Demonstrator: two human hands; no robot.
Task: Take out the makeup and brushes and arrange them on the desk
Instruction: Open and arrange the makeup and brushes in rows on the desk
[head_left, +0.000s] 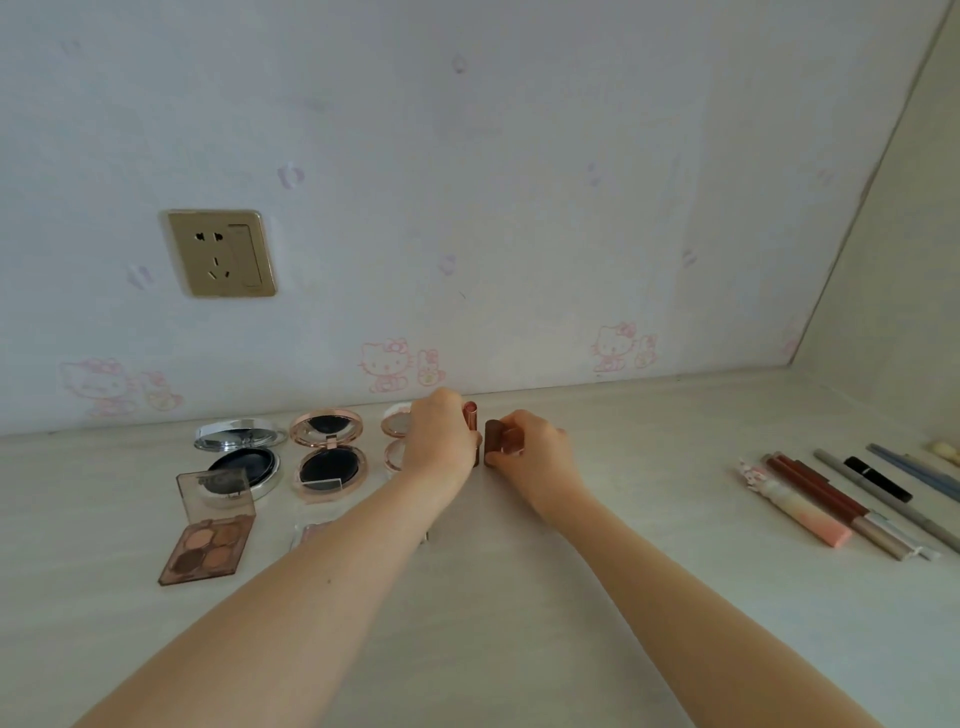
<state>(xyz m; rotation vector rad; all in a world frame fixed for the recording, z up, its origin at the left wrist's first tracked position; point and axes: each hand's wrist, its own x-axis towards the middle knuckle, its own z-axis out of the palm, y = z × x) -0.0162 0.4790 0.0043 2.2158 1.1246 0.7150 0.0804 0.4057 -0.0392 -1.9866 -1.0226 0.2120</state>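
A slim reddish lipstick tube (471, 418) with a glossy finish is held upright at frame centre in the grip of the left hand (440, 434), fingers curled round it; its base is hidden by the hand. Just beside it, a squat brown rectangular lipstick case (497, 442) is held on the tabletop (519, 597) in the grip of the right hand (530, 451), thumb at its lower edge. Left of centre, three round hinged compacts stand open: a silver compact (243, 452) with a dark pan, a rose-gold compact (329, 453) with a dark pan and mirrored lid, and a small pale compact (396, 437) partly covered by the left hand. At lower left an eyeshadow palette (208, 530) with a clear brownish lid shows four matte brown pans. A row of pens and tubes (852, 499), slim and laid in parallel, is seen at the right edge. The tabletop is pale, with a faint wood grain. Behind it, a wall (467, 182) carries light wallpaper with pink cartoon-cat prints and a gold socket plate (221, 253) at upper left.
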